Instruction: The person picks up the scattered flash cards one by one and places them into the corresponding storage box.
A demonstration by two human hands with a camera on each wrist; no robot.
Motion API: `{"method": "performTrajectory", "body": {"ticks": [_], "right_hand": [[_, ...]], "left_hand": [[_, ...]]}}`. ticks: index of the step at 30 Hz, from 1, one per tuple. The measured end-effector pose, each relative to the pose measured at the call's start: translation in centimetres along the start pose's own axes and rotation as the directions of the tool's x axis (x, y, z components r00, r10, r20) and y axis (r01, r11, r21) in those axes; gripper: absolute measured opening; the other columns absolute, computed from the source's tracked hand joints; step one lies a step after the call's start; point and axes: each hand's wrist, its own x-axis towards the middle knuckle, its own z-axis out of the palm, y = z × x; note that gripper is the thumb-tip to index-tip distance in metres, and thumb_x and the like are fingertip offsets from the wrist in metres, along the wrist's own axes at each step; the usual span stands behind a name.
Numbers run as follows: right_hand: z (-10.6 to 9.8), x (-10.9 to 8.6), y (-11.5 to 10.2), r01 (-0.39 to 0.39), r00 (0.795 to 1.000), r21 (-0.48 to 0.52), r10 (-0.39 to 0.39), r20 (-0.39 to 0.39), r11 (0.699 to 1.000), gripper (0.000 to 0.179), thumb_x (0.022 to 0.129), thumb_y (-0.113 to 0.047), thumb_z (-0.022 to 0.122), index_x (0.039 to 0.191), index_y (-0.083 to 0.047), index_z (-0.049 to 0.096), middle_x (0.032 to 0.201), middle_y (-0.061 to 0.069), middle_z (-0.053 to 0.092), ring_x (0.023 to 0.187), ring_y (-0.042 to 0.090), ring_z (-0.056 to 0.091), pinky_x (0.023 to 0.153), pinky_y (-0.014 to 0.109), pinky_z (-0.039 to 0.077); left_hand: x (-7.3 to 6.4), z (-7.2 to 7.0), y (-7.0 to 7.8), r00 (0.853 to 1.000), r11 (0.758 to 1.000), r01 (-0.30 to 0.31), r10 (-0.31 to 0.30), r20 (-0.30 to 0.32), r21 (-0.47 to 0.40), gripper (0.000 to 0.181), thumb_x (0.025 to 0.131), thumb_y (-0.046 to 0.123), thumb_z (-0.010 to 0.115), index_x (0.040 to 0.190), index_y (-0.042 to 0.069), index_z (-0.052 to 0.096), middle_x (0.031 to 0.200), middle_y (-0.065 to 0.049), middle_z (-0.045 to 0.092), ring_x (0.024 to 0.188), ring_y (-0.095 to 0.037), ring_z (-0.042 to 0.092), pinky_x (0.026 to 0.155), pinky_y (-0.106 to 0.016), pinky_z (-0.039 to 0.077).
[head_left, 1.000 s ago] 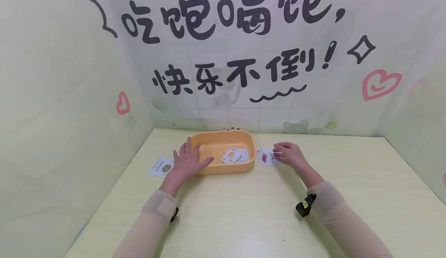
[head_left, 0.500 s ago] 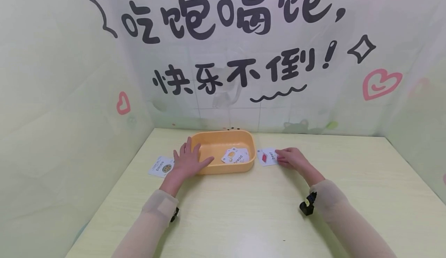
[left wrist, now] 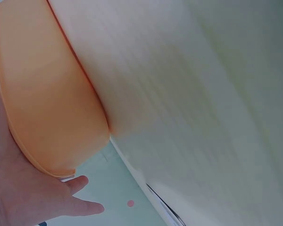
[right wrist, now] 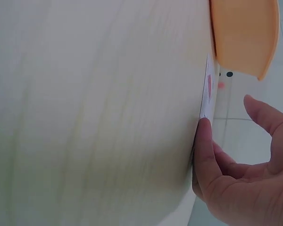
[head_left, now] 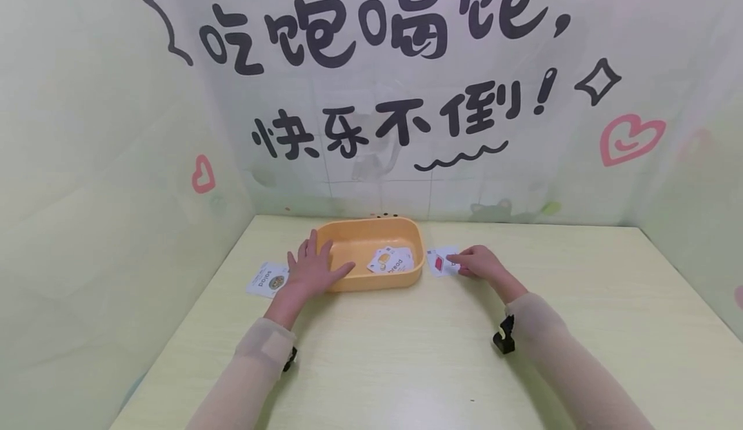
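In the head view my left hand rests with spread fingers over the left end of an orange plastic basin. The left wrist view has the hand across the basin's rim. My right hand is at a white picture card with a red food drawing, lying right of the basin. In the right wrist view, one fingertip of the right hand touches the card, while another digit is raised apart from it. The hand covers the card's right part.
Several cards, the top one reading "bread", lie inside the basin. A "salad" card lies left of it, partly behind the left hand. The pale wooden table meets printed sheets at its back and sides.
My right hand has come down and left onto the red-pictured card, covering more of its right side. The left hand stays on the basin.
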Motion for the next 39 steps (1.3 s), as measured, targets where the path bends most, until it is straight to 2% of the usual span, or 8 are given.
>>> {"method": "performTrajectory", "body": {"ticks": [7,12,17,22,26,29,33,39], "right_hand": [[-0.6,0.2,1.1,-0.004,0.999,0.166,0.012,-0.050,0.986,0.049,0.098,-0.018,0.062,0.132,0.015,0.051,0.123,0.027,0.061,0.079,0.005,0.064,0.072,0.017,0.057],[-1.2,0.0,0.9,-0.014,0.998,-0.012,0.014,-0.067,1.000,0.053,0.095,-0.025,0.067,0.130,0.012,0.054,0.122,0.026,0.062,0.076,0.007,0.061,0.069,0.017,0.050],[-1.4,0.1,0.6,-0.010,0.999,-0.171,0.002,-0.046,0.985,0.056,0.090,-0.035,0.071,0.124,0.009,0.060,0.103,0.017,0.067,0.080,0.016,0.059,0.073,0.025,0.046],[-1.7,0.6,0.9,0.004,1.000,-0.172,-0.008,-0.024,0.985,0.048,0.087,-0.029,0.076,0.116,0.008,0.063,0.094,0.013,0.067,0.080,0.018,0.059,0.075,0.028,0.048],[-2.4,0.9,1.6,0.093,0.996,-0.143,-0.092,0.015,0.985,0.047,0.084,-0.024,0.079,0.114,0.009,0.062,0.093,0.013,0.065,0.078,0.017,0.059,0.071,0.024,0.047],[-2.8,1.1,2.2,0.178,0.984,-0.103,-0.175,0.039,0.979,0.049,0.085,-0.020,0.078,0.120,0.010,0.061,0.102,0.019,0.067,0.088,0.022,0.062,0.072,0.024,0.048],[-3.2,1.6,2.8,0.260,0.960,-0.040,-0.254,0.116,0.965,0.056,0.091,-0.016,0.071,0.137,0.008,0.052,0.134,0.028,0.059,0.120,0.039,0.059,0.096,0.038,0.051],[-3.8,2.0,2.9,0.350,0.915,-0.047,-0.330,0.232,0.936,0.067,0.090,-0.012,0.070,0.147,0.005,0.041,0.150,0.032,0.042,0.138,0.048,0.044,0.115,0.059,0.034]], "left_hand": [[0.0,0.3,-0.1,1.000,1.000,-0.010,0.010,-0.006,-0.010,0.092,0.091,0.070,0.049,0.156,0.008,0.030,0.167,-0.023,-0.004,0.151,-0.050,0.011,0.115,-0.076,0.005],[0.2,0.1,-0.2,1.000,1.000,-0.008,0.008,-0.008,0.005,0.092,0.091,0.070,0.047,0.157,0.008,0.029,0.167,-0.022,-0.004,0.151,-0.049,0.010,0.116,-0.076,0.005],[0.2,0.0,-0.2,1.000,1.000,-0.008,0.008,-0.012,0.005,0.092,0.091,0.069,0.048,0.157,0.008,0.029,0.167,-0.023,-0.003,0.151,-0.050,0.012,0.115,-0.076,0.006],[0.0,0.0,0.0,1.000,1.000,-0.001,0.001,-0.004,0.001,0.092,0.091,0.069,0.049,0.156,0.007,0.030,0.167,-0.024,-0.003,0.150,-0.050,0.012,0.115,-0.076,0.006],[-0.1,0.0,0.0,1.000,1.000,0.003,-0.003,-0.009,0.002,0.092,0.091,0.069,0.049,0.156,0.007,0.031,0.167,-0.024,-0.003,0.150,-0.050,0.012,0.115,-0.076,0.005],[-0.1,0.0,-0.2,1.000,1.000,0.002,-0.002,-0.011,0.002,0.092,0.091,0.069,0.049,0.156,0.007,0.031,0.167,-0.024,-0.003,0.150,-0.050,0.012,0.115,-0.076,0.005],[0.0,0.0,-0.2,1.000,1.000,-0.001,0.001,-0.011,0.003,0.092,0.091,0.069,0.048,0.156,0.007,0.030,0.167,-0.024,-0.003,0.151,-0.050,0.011,0.115,-0.076,0.005],[0.0,0.1,-0.2,1.000,1.000,-0.001,0.001,-0.008,-0.001,0.093,0.090,0.070,0.048,0.157,0.007,0.029,0.167,-0.023,-0.004,0.151,-0.050,0.010,0.115,-0.076,0.004]]}}
